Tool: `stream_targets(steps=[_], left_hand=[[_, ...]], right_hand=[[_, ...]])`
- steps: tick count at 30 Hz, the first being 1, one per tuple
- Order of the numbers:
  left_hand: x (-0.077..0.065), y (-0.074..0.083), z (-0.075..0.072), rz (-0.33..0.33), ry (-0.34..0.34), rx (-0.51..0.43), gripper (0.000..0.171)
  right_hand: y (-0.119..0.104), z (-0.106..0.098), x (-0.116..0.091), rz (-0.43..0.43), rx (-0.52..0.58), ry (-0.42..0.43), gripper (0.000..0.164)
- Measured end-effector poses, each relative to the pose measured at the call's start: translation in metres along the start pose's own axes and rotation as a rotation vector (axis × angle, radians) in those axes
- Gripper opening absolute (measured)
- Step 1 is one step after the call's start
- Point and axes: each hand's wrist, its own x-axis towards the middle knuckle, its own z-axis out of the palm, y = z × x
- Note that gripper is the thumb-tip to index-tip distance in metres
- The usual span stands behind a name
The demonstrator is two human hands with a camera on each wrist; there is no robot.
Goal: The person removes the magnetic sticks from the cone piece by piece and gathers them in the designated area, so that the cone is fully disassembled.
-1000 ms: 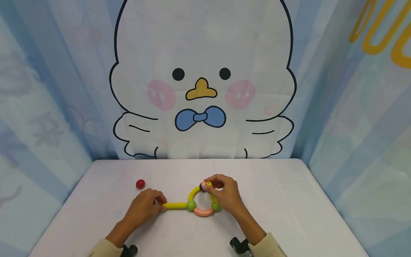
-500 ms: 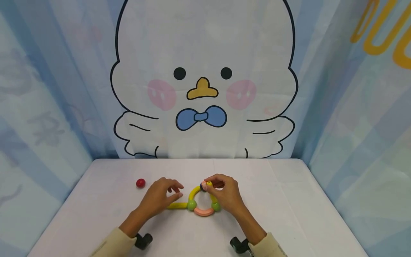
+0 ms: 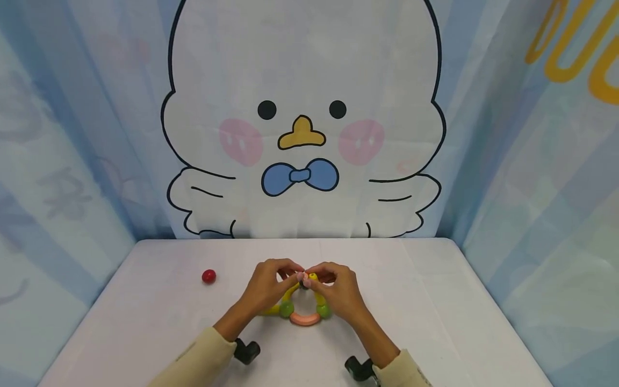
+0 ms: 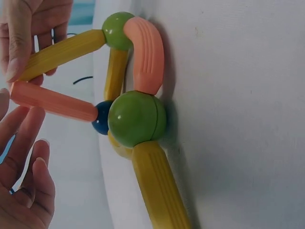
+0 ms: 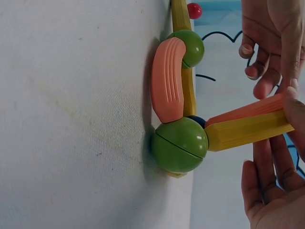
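Nearest were the two pale sleeves (image 3: 200, 360), each with a dark camera mount at the cuff. Beyond them, the hands met over the middle of the table (image 3: 411, 306), above a ring of sticks and balls resting there. A curved pink piece (image 3: 304, 319) formed its near side, set between the left green ball (image 3: 287, 308) and the right green ball (image 3: 323, 310). From the left one a yellow rod (image 4: 161, 183) ran off to the left. The right hand (image 3: 343, 290) pinched the raised end of a tilted yellow stick (image 5: 252, 130) standing from the right ball. The left hand (image 3: 271, 282) pinched the tip of a straight pink stick (image 4: 57, 101), which rose from the blue ball (image 4: 101, 118) at the back; whether the right fingers touched it too, I could not tell. Farther off to the left lay a red ball (image 3: 209, 277); behind hung a backdrop (image 3: 300, 64) with a cartoon bird.
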Motion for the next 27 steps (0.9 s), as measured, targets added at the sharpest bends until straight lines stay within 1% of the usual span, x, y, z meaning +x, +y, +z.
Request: stream_targets(steps=[5,11,16,20,23,27], left_hand=[[-0.001,-0.002,0.001,0.009,-0.009,-0.035,0.014],[-0.004,-0.004,0.003,0.008,-0.026,-0.024,0.016],[-0.011,-0.006,0.004,-0.010,-0.041,-0.010,0.021],[-0.017,-0.009,0.006,-0.008,-0.053,0.005,0.020],[-0.022,-0.009,0.008,0.024,-0.052,0.022,0.016],[-0.027,-0.010,0.013,0.042,-0.049,0.065,0.015]], right_hand=[[0.000,0.000,0.001,-0.004,0.002,-0.002,0.018],[0.000,0.000,0.000,0.020,0.012,0.010,0.019],[0.000,-0.002,0.000,0.030,0.023,0.000,0.021],[0.000,-0.004,-0.002,0.030,0.021,-0.001,0.022],[0.000,-0.004,-0.002,0.032,0.025,0.004,0.020],[0.001,-0.004,-0.002,0.034,0.038,0.009,0.019]])
